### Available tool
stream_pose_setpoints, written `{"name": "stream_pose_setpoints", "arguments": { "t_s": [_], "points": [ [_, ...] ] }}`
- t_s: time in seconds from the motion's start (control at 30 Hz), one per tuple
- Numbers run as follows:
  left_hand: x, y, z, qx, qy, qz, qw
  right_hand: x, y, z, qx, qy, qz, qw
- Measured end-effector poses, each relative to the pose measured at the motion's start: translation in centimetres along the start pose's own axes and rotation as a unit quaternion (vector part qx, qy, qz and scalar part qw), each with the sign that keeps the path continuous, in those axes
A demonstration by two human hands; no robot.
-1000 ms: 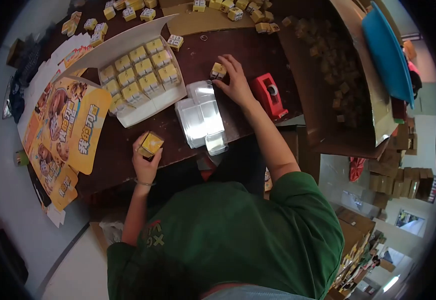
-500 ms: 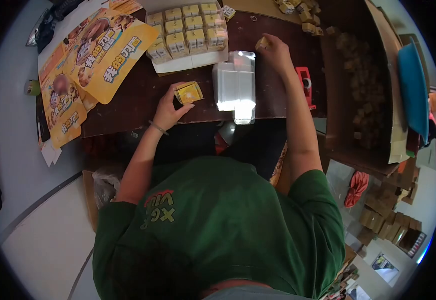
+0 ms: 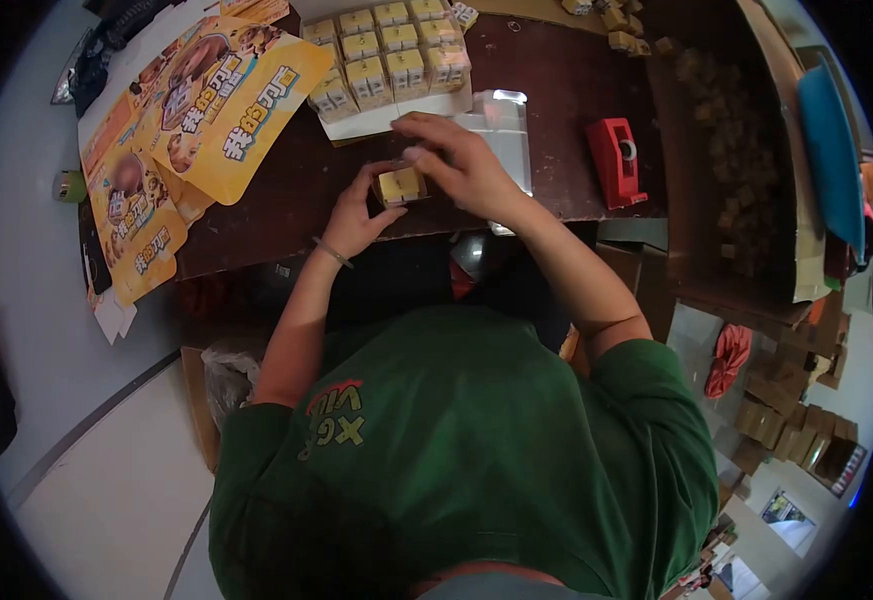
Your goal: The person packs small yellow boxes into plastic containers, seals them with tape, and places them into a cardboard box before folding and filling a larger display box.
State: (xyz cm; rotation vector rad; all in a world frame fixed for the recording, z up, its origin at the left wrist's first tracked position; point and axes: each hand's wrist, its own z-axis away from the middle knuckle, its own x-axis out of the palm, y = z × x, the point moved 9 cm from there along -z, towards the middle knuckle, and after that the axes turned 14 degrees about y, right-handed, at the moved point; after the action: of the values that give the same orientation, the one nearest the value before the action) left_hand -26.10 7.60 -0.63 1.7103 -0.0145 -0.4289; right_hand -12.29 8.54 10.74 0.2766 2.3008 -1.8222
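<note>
A: A dark brown table [image 3: 566, 115] crosses the upper part of the frame, with a large cardboard box [image 3: 804, 250] standing at the right. Where are the hands?

B: Just above the centre, close together near the table's front edge.

A: What is the left hand [image 3: 354, 222] doing?

B: Gripping a small yellow box [image 3: 400, 187], thumb on the near side, fingers curled round the far left.

A: And the right hand [image 3: 473, 178]?

B: It reaches in from the right, fingers half bent, just over the box's upper right. I can't tell whether it touches the box or pinches anything.

A: What lies about them?

B: Clear plastic packs [image 3: 512, 132] sit partly behind the right hand. A white carton [image 3: 354, 126] of similar boxes is at top centre, printed yellow cardboard [image 3: 241, 115] at upper left, a red tape dispenser [image 3: 611, 165] at upper right.
</note>
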Motion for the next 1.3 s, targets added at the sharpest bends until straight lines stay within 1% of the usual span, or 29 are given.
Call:
{"name": "stream_pose_setpoints", "arguments": {
  "t_s": [0.1,0.13,0.23,0.27,0.37,0.47,0.57,0.67,0.77,0.87,0.93,0.97,1.0,1.07,1.1,1.13,1.17,1.2,1.27,1.3],
  "points": [
    [-0.4,0.4,0.3,0.010,0.002,-0.019,1.000,0.1,4.1,1.8,0.125,0.024,-0.051,0.991],
    [-0.5,0.6,0.4,0.015,0.003,-0.022,1.000,0.5,4.7,2.5,0.149,0.036,-0.057,0.987],
    [-0.8,0.8,0.4,0.022,-0.006,-0.028,0.999,1.6,4.1,3.2,0.150,0.044,-0.092,0.983],
    [-0.8,0.9,0.4,0.024,-0.010,-0.029,0.999,0.9,2.8,2.5,0.086,0.078,-0.052,0.992],
    [-0.8,0.4,0.5,-0.022,-0.026,-0.017,0.999,1.6,1.4,1.1,0.017,0.020,0.092,0.995],
    [-1.0,0.3,0.6,-0.003,0.007,-0.019,1.000,1.7,-1.6,0.4,-0.102,0.022,0.139,0.985],
    [-0.9,0.1,0.6,-0.007,-0.004,-0.006,1.000,2.5,-1.1,0.5,-0.122,-0.029,0.189,0.974],
    [-1.0,0.8,0.5,0.012,-0.003,-0.018,1.000,2.6,-0.6,0.5,-0.125,-0.010,0.192,0.973],
    [-0.9,0.9,0.6,0.007,-0.007,-0.014,1.000,1.5,-0.2,0.5,-0.023,0.007,0.131,0.991],
    [-0.8,0.7,0.5,0.014,-0.009,-0.008,1.000,0.3,2.9,1.9,0.078,0.079,-0.020,0.994],
    [-0.9,0.9,0.5,0.030,-0.001,-0.003,1.000,1.8,5.4,3.4,0.216,0.068,-0.092,0.970],
    [-0.9,0.9,0.7,0.037,0.001,-0.001,0.999,3.1,6.7,4.4,0.285,0.062,-0.127,0.948],
    [-0.8,0.5,1.0,0.013,-0.011,0.028,0.999,3.1,5.8,3.7,0.176,0.095,-0.068,0.977],
    [-1.0,-0.3,1.4,-0.035,-0.037,0.084,0.995,3.6,6.2,3.1,0.140,0.090,-0.054,0.985],
    [-1.4,0.2,1.2,-0.081,-0.055,0.250,0.963,3.8,5.9,2.8,0.121,0.089,-0.048,0.987],
    [-1.7,0.9,1.0,-0.127,-0.071,0.408,0.901,4.1,5.7,2.8,0.118,0.080,-0.038,0.989],
    [-2.1,0.9,0.7,-0.155,-0.042,0.421,0.893,4.4,5.5,2.7,0.115,0.071,-0.027,0.990],
    [-1.8,-0.2,0.8,-0.171,-0.017,0.367,0.914,4.5,5.2,2.9,0.113,0.061,-0.015,0.992],
    [-1.5,-2.5,0.9,-0.196,0.039,0.258,0.945,3.5,4.9,3.5,0.132,0.110,-0.090,0.981],
    [-1.8,0.5,0.2,-0.148,0.052,0.261,0.953,2.8,4.5,3.8,0.137,0.134,-0.127,0.973]
  ]
}}
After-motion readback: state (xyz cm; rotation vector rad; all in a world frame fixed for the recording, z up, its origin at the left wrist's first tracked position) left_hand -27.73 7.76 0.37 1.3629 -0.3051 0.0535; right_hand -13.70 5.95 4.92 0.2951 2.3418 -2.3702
